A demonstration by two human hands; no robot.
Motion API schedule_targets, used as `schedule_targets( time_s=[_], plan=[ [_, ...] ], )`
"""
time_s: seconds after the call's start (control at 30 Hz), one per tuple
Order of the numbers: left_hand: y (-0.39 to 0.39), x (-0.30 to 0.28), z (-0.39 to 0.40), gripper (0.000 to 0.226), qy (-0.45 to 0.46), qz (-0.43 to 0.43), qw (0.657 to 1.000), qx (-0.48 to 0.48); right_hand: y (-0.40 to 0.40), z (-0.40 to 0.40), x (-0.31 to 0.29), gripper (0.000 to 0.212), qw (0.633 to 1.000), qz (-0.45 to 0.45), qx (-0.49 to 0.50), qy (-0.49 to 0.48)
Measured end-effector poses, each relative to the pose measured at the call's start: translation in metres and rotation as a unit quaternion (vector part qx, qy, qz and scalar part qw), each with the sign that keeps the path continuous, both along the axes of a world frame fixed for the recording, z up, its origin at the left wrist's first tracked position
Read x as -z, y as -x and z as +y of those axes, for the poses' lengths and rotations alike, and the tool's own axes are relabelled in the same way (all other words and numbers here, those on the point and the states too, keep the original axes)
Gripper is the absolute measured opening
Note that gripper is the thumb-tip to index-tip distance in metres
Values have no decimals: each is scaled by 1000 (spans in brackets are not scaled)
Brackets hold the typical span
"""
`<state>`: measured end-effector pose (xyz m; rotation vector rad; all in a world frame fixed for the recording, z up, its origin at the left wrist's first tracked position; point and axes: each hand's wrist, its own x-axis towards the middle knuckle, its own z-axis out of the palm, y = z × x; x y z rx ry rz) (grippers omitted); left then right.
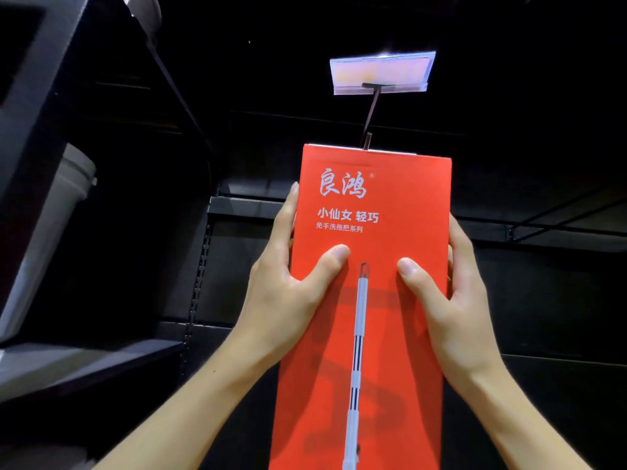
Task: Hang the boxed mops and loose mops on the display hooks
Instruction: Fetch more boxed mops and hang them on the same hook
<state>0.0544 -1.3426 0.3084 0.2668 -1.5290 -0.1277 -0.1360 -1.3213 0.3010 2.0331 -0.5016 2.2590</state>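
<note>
A tall red mop box [373,212], printed with white lettering and a picture of a mop handle, is held upright in front of a dark display wall. My left hand [288,286] grips its left edge, thumb across the front and fingers behind. My right hand [448,293] grips the right edge the same way. A display hook [371,113] sticks out just above the box's top edge, and its tip meets the top of the box. A pale price tag holder [383,72] hangs at the hook's front end. The box's lower end runs out of view.
Dark shelving fills the background, with a slotted upright rail [200,273] left of the box. A grey shelf [68,364] and a white bucket-like container [64,205] are on the left. A horizontal bar [559,228] runs behind on the right.
</note>
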Motion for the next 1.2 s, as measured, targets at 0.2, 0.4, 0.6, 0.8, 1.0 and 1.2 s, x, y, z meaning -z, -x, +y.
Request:
schedule_targets(
  time_s=[0.2,0.4,0.6,0.8,1.0,1.2],
  plan=[
    [0,-3,-6,82,1,16,1000,12,-5,-4,-3,68,1000,-15,3,0],
    [1,-7,-20,81,-9,26,999,26,-5,-14,-7,66,999,-28,17,-11],
    [3,-9,-41,76,-35,26,999,29,-3,-33,-10,64,998,-26,33,-36],
    [4,-8,-56,75,-41,22,998,33,-3,-50,-9,66,998,-33,35,-42],
    [6,-9,-69,74,-46,26,998,26,-5,-64,-8,65,998,-34,47,-40],
    [7,-8,-80,77,-56,21,998,27,-6,-73,-8,66,997,-37,52,-43]
  ],
)
